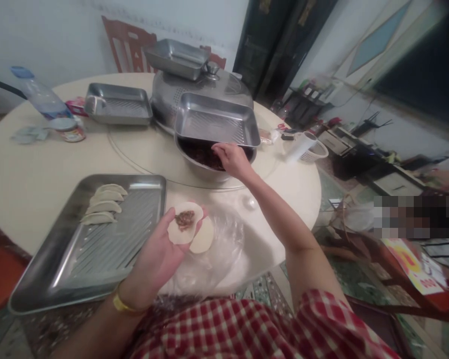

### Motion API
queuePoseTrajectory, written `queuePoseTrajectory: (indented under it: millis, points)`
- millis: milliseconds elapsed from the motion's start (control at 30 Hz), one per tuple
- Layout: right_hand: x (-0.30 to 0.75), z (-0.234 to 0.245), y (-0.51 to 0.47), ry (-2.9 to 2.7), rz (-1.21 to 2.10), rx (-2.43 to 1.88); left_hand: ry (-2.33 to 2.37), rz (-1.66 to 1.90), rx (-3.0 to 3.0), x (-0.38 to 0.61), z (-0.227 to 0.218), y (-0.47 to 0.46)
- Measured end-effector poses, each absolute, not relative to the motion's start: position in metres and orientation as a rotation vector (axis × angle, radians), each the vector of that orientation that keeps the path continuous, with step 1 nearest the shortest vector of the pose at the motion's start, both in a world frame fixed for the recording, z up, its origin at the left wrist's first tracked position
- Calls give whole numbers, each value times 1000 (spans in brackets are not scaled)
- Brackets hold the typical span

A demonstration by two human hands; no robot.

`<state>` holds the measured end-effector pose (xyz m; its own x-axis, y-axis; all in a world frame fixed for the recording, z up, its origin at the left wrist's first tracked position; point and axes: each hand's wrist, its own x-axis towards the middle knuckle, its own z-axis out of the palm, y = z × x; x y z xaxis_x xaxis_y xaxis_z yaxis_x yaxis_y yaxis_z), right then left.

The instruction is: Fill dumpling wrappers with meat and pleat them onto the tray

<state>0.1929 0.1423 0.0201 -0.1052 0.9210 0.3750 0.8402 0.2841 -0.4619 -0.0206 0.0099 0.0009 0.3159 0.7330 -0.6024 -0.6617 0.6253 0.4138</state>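
My left hand (160, 254) lies palm up and holds a round dumpling wrapper (184, 223) with a dab of brown meat filling (185, 218) in its middle. More round wrappers (204, 237) lie on clear plastic just right of that hand. My right hand (232, 159) reaches into the metal bowl of dark filling (202, 152), fingers curled at the bowl's edge; what they grip is hidden. Several folded dumplings (105, 203) sit in a row at the far left of a steel tray (97, 249).
A round cream table (30, 174) carries more steel trays (117, 102), one tray (217, 124) resting over the filling bowl, a lidded pot (194, 85), a plastic bottle (41, 97), a small tin (69, 128) and a white basket (309, 147). A red chair (125, 45) stands behind.
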Motion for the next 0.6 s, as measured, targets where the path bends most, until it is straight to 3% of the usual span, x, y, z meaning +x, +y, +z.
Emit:
queuePoseTrajectory:
  millis: [333, 500, 600]
  points:
    - [202, 28, 134, -1956, 416, -1582, 832, 924, 82, -22, -1, 11]
    - [221, 30, 132, -1878, 66, -1579, 863, 930, 82, -19, 6, 9]
    - [221, 29, 129, -1962, 92, -1648, 863, 926, 84, -18, 4, 9]
